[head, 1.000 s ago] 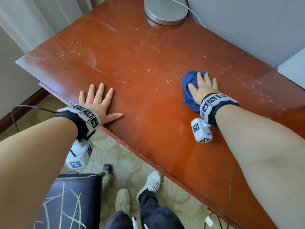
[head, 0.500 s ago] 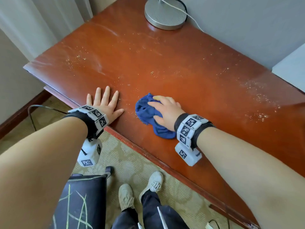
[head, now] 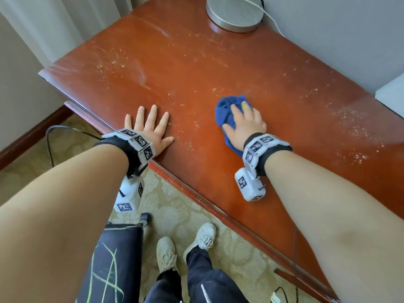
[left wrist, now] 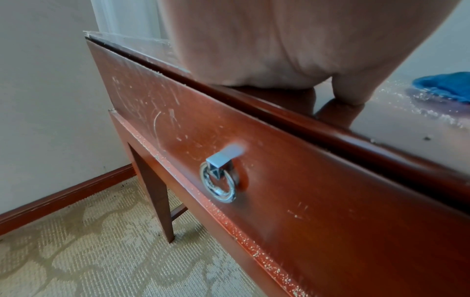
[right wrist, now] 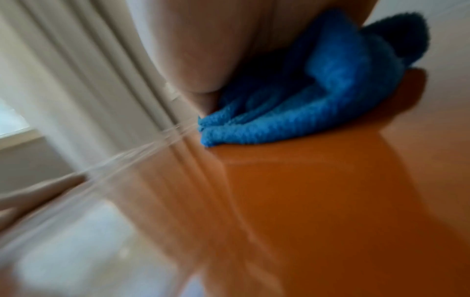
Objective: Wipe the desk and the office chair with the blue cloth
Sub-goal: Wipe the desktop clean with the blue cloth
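- two hands are down on the reddish-brown surface (head: 218, 66), well apart from each other.
- the left hand (head: 150, 127) lies flat near the front edge, fingers straight and spread, thumb out to the side, grasping nothing; in the left wrist view the heel of the palm and the thumb press on the glossy top.
- the right hand (head: 244, 125) sits on top of the blue cloth (head: 225, 114), fingers laid over the bunched fabric and pressing it down; whether they curl into it i cannot tell.
- the blue cloth is crumpled under that palm, roughly mid-surface, sticking out past the fingertips and back beside the wrist; the right wrist view, blurred, shows its folds lying on the wood.
- pale crumbs (head: 358, 154) are scattered to the right of the cloth, and more lie toward the far left corner and between the hands.
- a round grey lamp base (head: 234, 16) stands at the back by the wall, with a white cord (head: 273, 22) trailing off it.
- below the left hand, the drawer front carries a metal ring pull (left wrist: 221, 180), and crumbs line the ledge beneath it.
- the black office chair (head: 113, 265), marked with yellow-green streaks, stands on the patterned carpet (head: 175, 206) by the person's pale shoes (head: 166, 252).
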### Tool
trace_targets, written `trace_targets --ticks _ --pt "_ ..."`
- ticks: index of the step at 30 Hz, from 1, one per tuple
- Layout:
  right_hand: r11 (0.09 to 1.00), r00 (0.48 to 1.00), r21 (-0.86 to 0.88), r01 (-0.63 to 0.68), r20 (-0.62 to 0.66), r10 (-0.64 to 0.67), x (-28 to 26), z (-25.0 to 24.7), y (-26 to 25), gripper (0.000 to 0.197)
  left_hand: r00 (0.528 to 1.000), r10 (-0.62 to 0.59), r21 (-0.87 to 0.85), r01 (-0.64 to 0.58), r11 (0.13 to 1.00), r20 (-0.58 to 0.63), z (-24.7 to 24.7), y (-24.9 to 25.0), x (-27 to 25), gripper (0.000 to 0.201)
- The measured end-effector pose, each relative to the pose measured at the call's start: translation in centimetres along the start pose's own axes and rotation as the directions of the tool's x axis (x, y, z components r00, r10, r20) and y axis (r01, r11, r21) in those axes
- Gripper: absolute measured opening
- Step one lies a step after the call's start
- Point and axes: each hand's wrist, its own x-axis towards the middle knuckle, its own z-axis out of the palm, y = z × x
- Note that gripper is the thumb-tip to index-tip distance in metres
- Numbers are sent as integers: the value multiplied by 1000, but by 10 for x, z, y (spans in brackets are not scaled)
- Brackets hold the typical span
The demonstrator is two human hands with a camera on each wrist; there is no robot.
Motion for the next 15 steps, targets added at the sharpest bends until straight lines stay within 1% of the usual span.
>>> trace_targets --ticks 2,3,6,8,10,11,12,13,14,15 --pt "990 989 -23 136 66 -134 -19 5 -24 60 1000 10 -11 -10 1000 -8 0 -1 0 61" --pt "976 973 -40 216 88 -212 -30 9 -35 60 1000 12 -18 -13 1000 -12 0 -1 0 60" --pt "902 899 -67 426 142 -414 -66 19 -54 57 999 29 -36 -30 999 -43 0 -3 -3 57" --pt "851 842 -68 520 208 -498 -80 21 -51 54 997 50 -27 -52 998 -54 -1 -7 -4 56" --pt "809 784 -33 587 274 -557 -82 14 -41 53 996 75 0 -75 997 -55 -2 -13 -5 56" --pt "798 770 -16 602 275 -576 -78 11 -33 52 995 83 8 -82 997 -56 -2 -15 -6 56" --pt "798 778 4 603 219 -589 -71 7 -24 51 995 84 14 -84 996 -56 -2 -17 -6 56" --pt "812 806 31 583 108 -582 -61 5 -14 50 995 80 15 -80 997 -58 -1 -17 -7 56" --pt "848 851 78 524 -6 -525 -49 2 -4 51 995 73 17 -72 997 -61 0 -18 -7 56" --pt "901 910 127 414 -75 -408 -37 1 6 52 996 67 19 -66 998 -65 1 -17 -8 55"
